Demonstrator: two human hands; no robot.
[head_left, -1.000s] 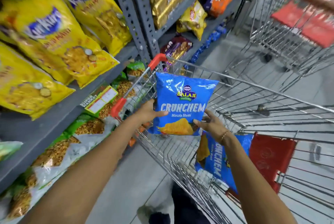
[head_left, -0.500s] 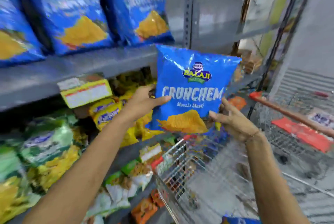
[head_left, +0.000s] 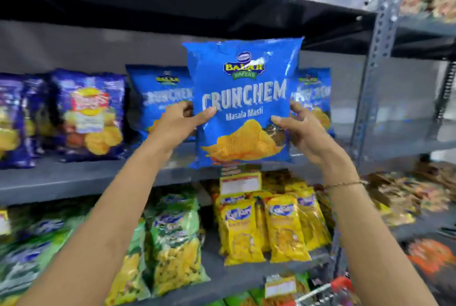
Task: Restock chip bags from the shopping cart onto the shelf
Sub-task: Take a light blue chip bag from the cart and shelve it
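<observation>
Left hand pinches the Crunchem bag at its 9 o'clock edge, right hand at 4 o'clock — bag upright, in the air before the grey shelf. Matching Crunchem bags stand behind at 9 and 3. Advice: push it straight back into that row, base down first — grip lightly, chips crush.

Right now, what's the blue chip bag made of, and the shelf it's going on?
The blue chip bag looks like thin, glossy plastic film: it crinkles and catches light near the logo. The shelf looks like grey painted metal, matte and flat-edged; its upright post has rows of punched holes, typical of steel racking.
</observation>
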